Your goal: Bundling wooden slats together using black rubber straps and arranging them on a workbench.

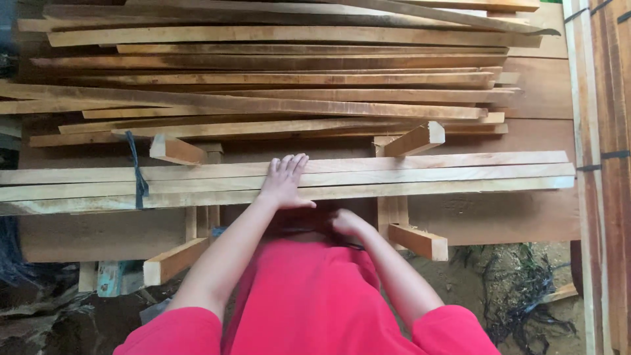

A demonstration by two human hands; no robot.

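Observation:
My left hand [284,182] lies flat, fingers spread, on a bundle of long pale wooden slats [427,174] laid across two wooden support frames. My right hand [345,222] is lower, close to my body just under the near edge of the bundle; its fingers are curled and I cannot see whether it holds anything. A dark strap [139,177] ties the bundle near its left end. I wear a red top.
A big loose pile of long slats [276,72] fills the space behind the bundle, on wide boards. Short support blocks [417,241] [174,260] jut toward me. More planks [601,164] stand at the right edge. Dirt ground with debris lies below.

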